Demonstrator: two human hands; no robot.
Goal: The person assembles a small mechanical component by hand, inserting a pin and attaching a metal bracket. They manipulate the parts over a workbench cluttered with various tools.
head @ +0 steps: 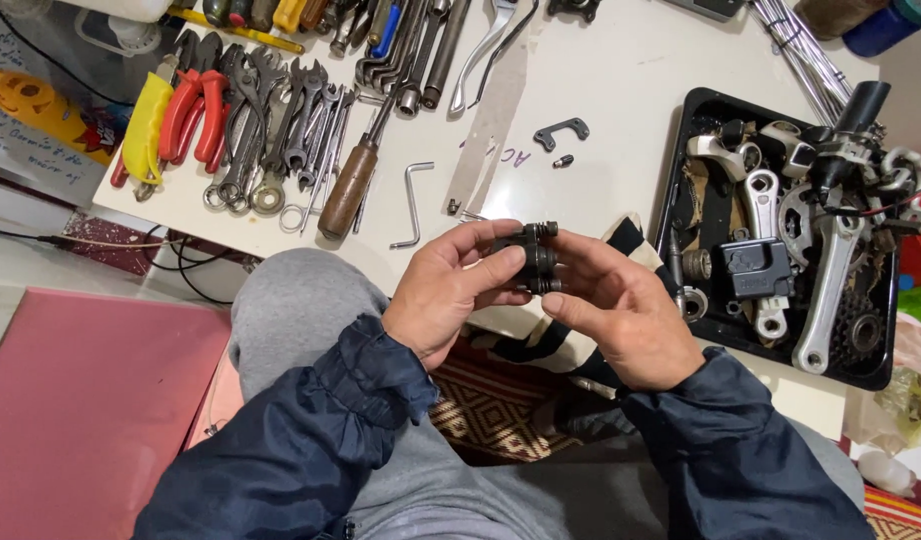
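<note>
A small black metal part [533,258], like a bicycle brake caliper with bolts sticking out, is held between both hands above the front edge of the white table [621,90]. My left hand [451,290] grips its left side with thumb and fingers. My right hand [621,310] pinches its right side with the fingertips. Both arms wear dark blue jacket sleeves. My grey trouser knee [291,310] shows below the left hand.
A black tray [681,190] at the right holds silver cranks and bike parts. Wrenches, red and yellow pliers [186,115] and a wooden-handled tool [349,188] lie at the upper left. An L-shaped hex key [413,205], a small black bracket [563,130] and a screw lie nearby. A pink board [81,400] is lower left.
</note>
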